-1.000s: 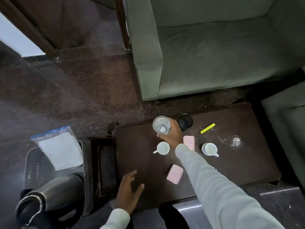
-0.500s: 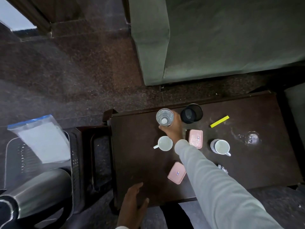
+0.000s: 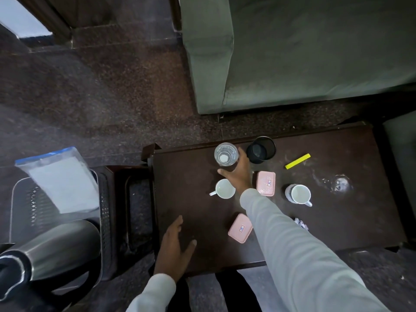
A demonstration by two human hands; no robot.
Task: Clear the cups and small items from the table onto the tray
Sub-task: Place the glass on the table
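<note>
My right hand (image 3: pixel 237 174) is wrapped around a clear drinking glass (image 3: pixel 225 154) at the far side of the dark wooden table (image 3: pixel 351 221). Just beside the hand stands a white cup (image 3: pixel 224 188), and another white cup (image 3: pixel 299 194) sits further right. Two pink lidded boxes lie on the table, one (image 3: pixel 266 183) right of my wrist and one (image 3: pixel 240 228) near the front. A black mesh cup (image 3: pixel 261 150) and a yellow strip (image 3: pixel 297 161) are at the back. My left hand (image 3: pixel 175 246) rests flat and open on the front left corner. A dark tray (image 3: pixel 126 199) lies left of the table.
A grey sofa (image 3: pixel 292 52) stands behind the table. A perforated cart (image 3: pixel 29 203) at the left holds a plastic bag (image 3: pixel 60 179) and a steel kettle (image 3: pixel 51 251). A crumpled paper scrap (image 3: pixel 300 222) and a wet smear (image 3: pixel 337 183) mark the table's right side.
The camera has tilted and moved closer, so the table sits lower and larger in view. My right hand stays on the glass. My left hand has settled onto the table's front corner.
</note>
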